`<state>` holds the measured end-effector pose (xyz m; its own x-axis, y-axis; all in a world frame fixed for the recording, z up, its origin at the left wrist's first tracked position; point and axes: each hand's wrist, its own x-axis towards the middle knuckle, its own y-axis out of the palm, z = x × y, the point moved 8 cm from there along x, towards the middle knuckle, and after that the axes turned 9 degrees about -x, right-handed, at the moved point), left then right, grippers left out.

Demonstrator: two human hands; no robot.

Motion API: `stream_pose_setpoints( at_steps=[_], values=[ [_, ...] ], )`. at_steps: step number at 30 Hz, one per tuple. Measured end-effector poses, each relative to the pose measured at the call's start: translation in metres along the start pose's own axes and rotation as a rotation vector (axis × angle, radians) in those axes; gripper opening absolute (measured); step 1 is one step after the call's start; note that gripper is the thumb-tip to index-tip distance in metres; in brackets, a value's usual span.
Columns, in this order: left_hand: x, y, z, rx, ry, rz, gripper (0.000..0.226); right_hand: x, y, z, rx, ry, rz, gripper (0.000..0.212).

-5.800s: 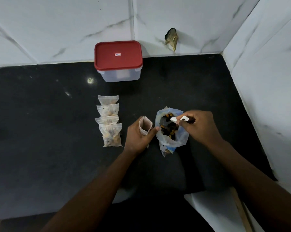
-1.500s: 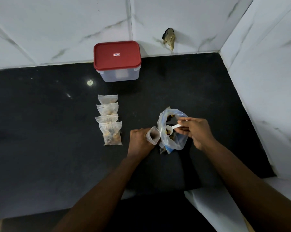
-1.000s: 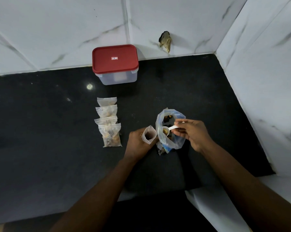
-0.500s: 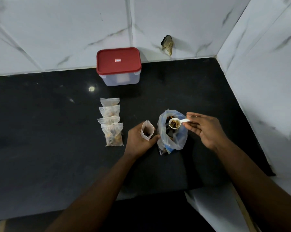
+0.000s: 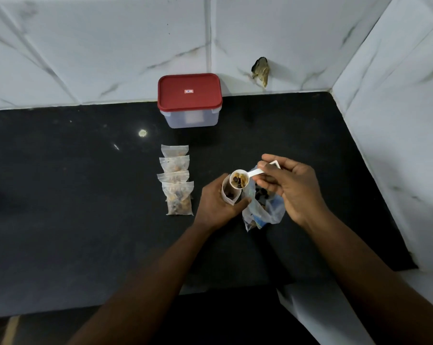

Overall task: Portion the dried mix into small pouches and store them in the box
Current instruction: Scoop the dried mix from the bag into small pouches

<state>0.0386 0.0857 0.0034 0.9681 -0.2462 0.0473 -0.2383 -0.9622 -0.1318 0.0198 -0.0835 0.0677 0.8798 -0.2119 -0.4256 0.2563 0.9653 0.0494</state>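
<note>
Scoop [image 5: 241, 186] heaped with mix [image 5: 238, 180], pinched by its handle in my right hand [image 5: 290, 188], hangs over the open pouch [image 5: 229, 196] that my left hand [image 5: 215, 205] grips near the surface's [image 5: 86, 195] middle, so I'd tip slowly, rim inside the mouth, bag [image 5: 265, 215] just beside for strays.

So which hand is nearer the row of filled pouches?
Left. The left hand, gripping the open pouch, sits just beside the row of filled pouches; the right hand, holding the scoop, is farther away, above the bulk bag.
</note>
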Motion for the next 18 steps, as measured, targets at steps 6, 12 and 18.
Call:
stream_pose_setpoints(
  at_steps=[6, 12, 18],
  values=[
    [0.000, -0.004, 0.000, -0.036, -0.038, -0.017, 0.025, -0.013, 0.018, 0.005, -0.473, -0.349, -0.010, 0.023],
    [0.002, -0.010, -0.003, -0.126, 0.009, 0.003, 0.027, -0.038, 0.043, 0.011, -0.880, -0.887, 0.156, 0.013],
    [0.004, -0.011, 0.000, -0.106, 0.014, 0.017, 0.032, -0.044, 0.034, 0.002, -0.840, -0.919, 0.205, 0.013]
  ],
)
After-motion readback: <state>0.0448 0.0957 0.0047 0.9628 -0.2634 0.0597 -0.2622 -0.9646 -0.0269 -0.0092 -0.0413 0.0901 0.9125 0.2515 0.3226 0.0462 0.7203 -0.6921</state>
